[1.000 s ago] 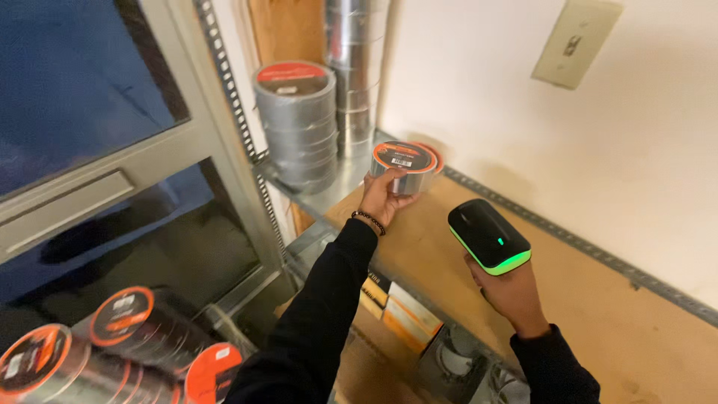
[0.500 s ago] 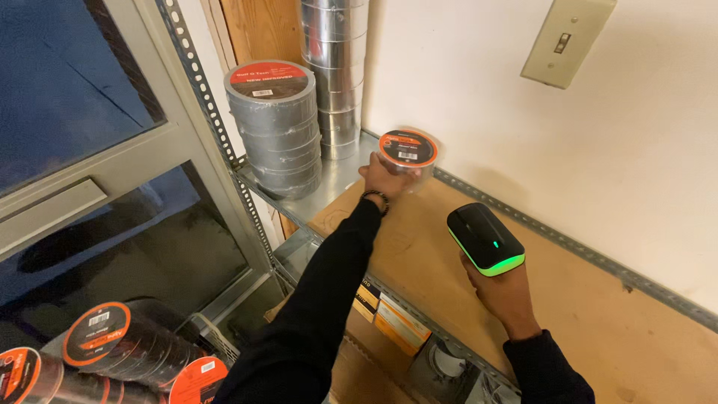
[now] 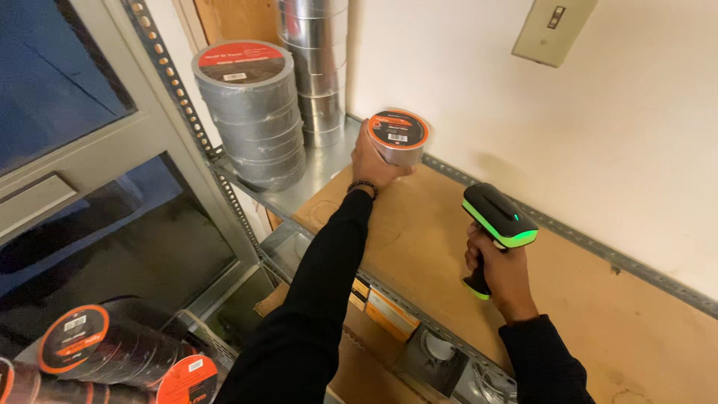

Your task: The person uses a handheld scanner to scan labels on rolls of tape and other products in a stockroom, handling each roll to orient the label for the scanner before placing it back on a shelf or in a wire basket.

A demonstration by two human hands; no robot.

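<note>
At the far left, low in the frame, some dark tape rolls lie on their sides, each with a round orange label that carries a small white sticker. Above them a grey metal door frame holds dark blue glass. Just right of it rises a perforated steel upright of the shelf unit. On the metal shelf corner stands a stack of grey tape rolls, its top covered by a round label, red in one half and dark in the other, with a small white barcode patch. Behind it, against the wall, is a taller column of shiny silver rolls. The left hand, with a bead bracelet at the wrist, is wrapped around a silver tape roll; the fingers curl on its side, and the roll is tilted so that its orange-rimmed round label with a white barcode faces the camera. It is near the back edge of the shelf; I cannot tell for sure if its bottom touches the board. The brown board shelf runs to the right, edged by a steel rail. Under its front edge some orange and white boxes are visible. The right hand is closed tight around the grip of a black barcode scanner with a glowing green band, above the board. On the cream wall, top right, sits a beige light switch plate.
</note>
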